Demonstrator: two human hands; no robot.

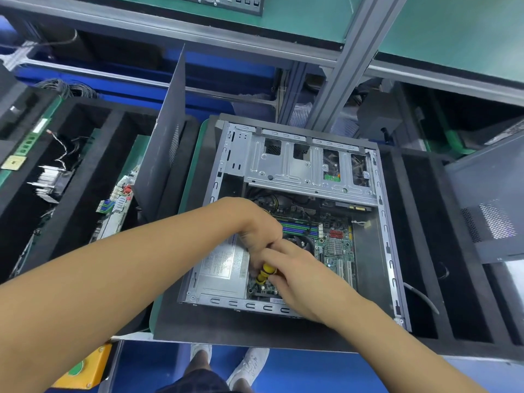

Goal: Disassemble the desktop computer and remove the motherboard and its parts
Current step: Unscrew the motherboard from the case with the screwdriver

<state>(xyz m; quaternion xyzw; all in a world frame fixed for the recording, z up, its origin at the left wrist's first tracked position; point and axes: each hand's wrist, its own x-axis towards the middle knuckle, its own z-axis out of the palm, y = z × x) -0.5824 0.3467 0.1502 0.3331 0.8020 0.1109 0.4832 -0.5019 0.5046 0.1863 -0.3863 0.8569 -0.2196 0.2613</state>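
At the near edge of the desk: open computer case (385,222), lying on its side on a dark mat. Near-left corner of the case: labelled power supply (221,265). Just beside it: yellow-handled screwdriver (265,273), tip down on the motherboard (337,245), right grip (295,273) clamped round the handle. Left grip (258,228) touching the right from above, fingers curled; whether it holds anything cannot be told. Motherboard flat on the case floor. Far side of the case: metal drive cage (297,168). Further left: side panel (161,154), standing upright.
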